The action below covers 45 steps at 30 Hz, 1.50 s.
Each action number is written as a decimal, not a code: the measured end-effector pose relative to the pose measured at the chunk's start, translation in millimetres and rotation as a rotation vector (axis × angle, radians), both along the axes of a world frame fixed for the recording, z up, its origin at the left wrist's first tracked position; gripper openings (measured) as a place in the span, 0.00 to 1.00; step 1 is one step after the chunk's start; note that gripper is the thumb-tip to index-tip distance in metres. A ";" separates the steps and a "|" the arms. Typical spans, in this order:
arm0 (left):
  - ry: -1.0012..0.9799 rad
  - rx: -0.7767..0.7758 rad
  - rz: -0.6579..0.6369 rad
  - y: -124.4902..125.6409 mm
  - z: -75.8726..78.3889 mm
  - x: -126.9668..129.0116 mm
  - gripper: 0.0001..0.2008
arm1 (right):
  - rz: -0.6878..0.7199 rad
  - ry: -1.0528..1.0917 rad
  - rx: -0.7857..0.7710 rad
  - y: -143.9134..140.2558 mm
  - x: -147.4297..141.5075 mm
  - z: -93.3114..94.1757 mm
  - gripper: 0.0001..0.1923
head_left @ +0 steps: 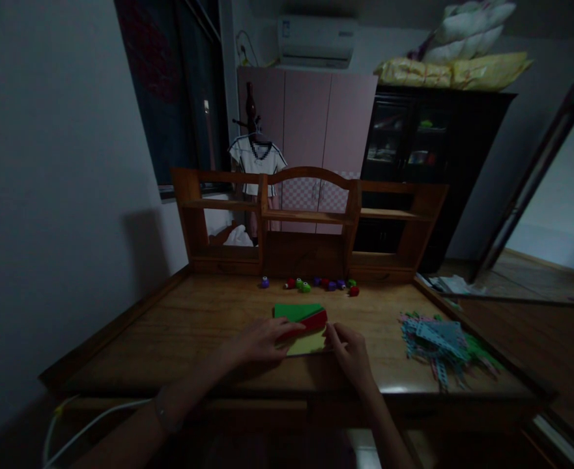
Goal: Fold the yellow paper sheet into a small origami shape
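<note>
A small stack of coloured paper sheets (302, 322), green on top, then red, then yellow, lies in the middle of the wooden desk (179, 326). My left hand (262, 340) rests on the stack's left edge with its fingers spread over the red and yellow sheets. At the stack's right edge, my right hand (349, 348) pinches the corner of the yellow sheet with its fingertips. Both hands press flat on the papers.
A row of small coloured round toys (311, 284) sits at the back of the desk, under a wooden shelf hutch (309, 215). A pile of pale blue and green cut paper pieces (438, 342) lies at the desk's right. A white cable (81, 430) hangs at the near left.
</note>
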<state>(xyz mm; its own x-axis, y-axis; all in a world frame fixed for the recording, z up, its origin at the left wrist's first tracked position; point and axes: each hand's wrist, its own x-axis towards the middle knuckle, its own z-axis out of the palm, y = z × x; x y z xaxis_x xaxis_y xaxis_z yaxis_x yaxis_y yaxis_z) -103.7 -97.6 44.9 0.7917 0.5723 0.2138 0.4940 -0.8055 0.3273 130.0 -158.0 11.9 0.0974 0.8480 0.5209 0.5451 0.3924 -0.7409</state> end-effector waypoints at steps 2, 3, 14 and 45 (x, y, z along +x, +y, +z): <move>0.010 -0.007 -0.017 0.7 1.2 -1.0 0.29 | 0.032 -0.028 -0.006 0.2 -2.0 0.9 0.17; 0.020 -0.012 -0.026 0.7 2.3 -1.5 0.30 | 0.035 -0.032 -0.009 0.3 -2.6 0.9 0.17; 0.100 -0.020 -0.079 0.7 14.7 -1.8 0.32 | 0.070 -0.065 -0.021 0.3 -2.7 -0.2 0.17; 0.081 0.039 0.075 0.9 1.6 13.6 0.27 | 0.243 0.602 -0.350 20.6 6.6 -14.9 0.19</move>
